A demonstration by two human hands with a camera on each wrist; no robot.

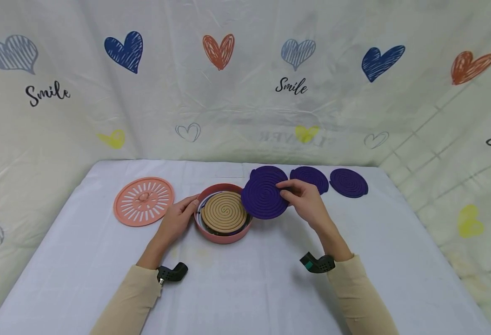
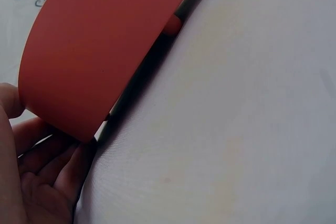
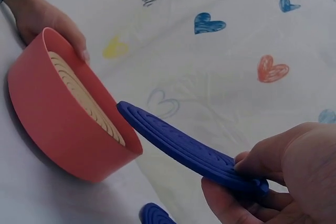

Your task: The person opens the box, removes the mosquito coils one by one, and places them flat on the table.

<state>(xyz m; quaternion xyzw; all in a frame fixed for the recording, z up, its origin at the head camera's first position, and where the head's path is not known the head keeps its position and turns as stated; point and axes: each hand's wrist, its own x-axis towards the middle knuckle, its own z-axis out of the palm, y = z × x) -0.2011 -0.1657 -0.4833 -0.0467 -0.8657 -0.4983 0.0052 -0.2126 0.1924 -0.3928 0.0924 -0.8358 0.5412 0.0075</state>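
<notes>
My right hand [image 1: 308,200] pinches a purple mosquito coil [image 1: 264,197] by its edge, thumb on one face and fingers on the other. The coil is held tilted just right of a round coral box [image 3: 68,129], above the table. Inside the box lies a tan spiral coil [image 1: 223,212], with darker edges showing beneath it. On the box's left side, my left hand [image 1: 179,216] grips the wall. In the left wrist view its thumb [image 2: 10,100] touches the wall and its fingers reach the lower edge. Small round feet show under the box.
A coral slotted lid [image 1: 143,202] lies left of the box on the white-covered table [image 1: 228,288]. Along the back right are more purple coils: one partly behind the held coil, another [image 1: 308,177] behind my right hand, and one [image 1: 348,183] farther right. A printed curtain [image 1: 245,102] hangs behind.
</notes>
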